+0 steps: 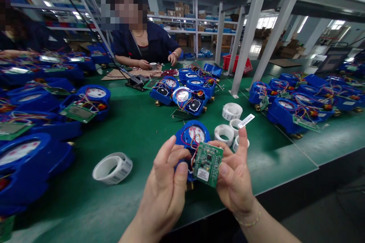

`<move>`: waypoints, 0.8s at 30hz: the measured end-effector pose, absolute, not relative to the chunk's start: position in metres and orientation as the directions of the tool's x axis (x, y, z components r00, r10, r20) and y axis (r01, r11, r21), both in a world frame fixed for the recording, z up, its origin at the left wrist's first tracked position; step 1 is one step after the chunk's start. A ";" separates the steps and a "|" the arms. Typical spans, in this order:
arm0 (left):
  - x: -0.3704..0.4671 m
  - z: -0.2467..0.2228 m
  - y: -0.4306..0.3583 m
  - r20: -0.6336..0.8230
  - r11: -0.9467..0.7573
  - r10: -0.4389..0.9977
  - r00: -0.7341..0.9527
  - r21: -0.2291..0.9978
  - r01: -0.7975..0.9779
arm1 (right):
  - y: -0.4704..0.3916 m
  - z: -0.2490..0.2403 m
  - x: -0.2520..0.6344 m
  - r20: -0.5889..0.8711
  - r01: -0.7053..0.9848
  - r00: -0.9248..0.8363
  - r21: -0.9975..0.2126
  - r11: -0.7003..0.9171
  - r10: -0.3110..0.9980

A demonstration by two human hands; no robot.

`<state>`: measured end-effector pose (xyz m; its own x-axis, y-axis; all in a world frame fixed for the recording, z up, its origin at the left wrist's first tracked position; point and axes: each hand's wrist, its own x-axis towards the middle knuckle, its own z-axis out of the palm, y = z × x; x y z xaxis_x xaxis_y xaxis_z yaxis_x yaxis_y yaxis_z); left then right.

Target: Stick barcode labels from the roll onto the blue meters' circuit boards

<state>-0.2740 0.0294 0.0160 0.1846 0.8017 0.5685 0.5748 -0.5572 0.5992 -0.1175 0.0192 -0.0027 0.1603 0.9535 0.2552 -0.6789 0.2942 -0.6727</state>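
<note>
My right hand (235, 176) grips a green circuit board (209, 159) between thumb and fingers. A white label with a barcode (246, 121) clings to the tip of its raised index finger. Another small white label sits on the board's lower part. Coloured wires link the board to a blue meter (186, 131) with a round dial, standing on the bench behind it. My left hand (165, 186) is at the board's left side, beside the wires and meter, its fingers bent and apart from the thumb. I see nothing held in it, though some fingertips are partly hidden.
Several rolls of white labels (224, 133) lie beyond my right hand; another roll (112, 169) lies to the left. Blue meters (94, 97) crowd both sides of the green bench (137, 129). A co-worker (145, 41) sits opposite. Metal posts (242, 45) rise at the right.
</note>
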 end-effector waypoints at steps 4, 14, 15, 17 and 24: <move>-0.292 0.011 0.037 0.578 -0.504 0.812 0.081 0.626 0.595 | 0.022 0.016 -0.119 0.149 -0.800 0.068 -0.582 0.143 0.986; -0.308 0.054 0.037 0.323 -0.370 0.929 0.181 0.825 0.427 | 0.042 0.039 -0.131 0.166 -0.804 -0.106 -0.594 0.013 0.980; -0.308 0.056 0.037 0.264 -0.330 0.940 0.214 0.863 0.384 | 0.041 0.039 -0.131 0.161 -0.803 -0.101 -0.596 0.015 0.982; -0.308 0.059 0.039 0.153 -0.235 0.952 0.264 0.919 0.316 | 0.041 0.039 -0.130 0.145 -0.798 -0.090 -0.603 0.015 0.985; -0.307 0.050 0.045 0.055 -0.095 0.976 0.211 0.978 0.184 | 0.041 0.035 -0.131 0.112 -0.764 -0.024 -0.643 0.054 0.993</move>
<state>-0.3070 0.0448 0.0497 0.2109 0.9759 0.0552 0.1839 -0.0951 0.9783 -0.1311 0.0414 0.0350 -0.0240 0.9934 0.1118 -0.7636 0.0539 -0.6434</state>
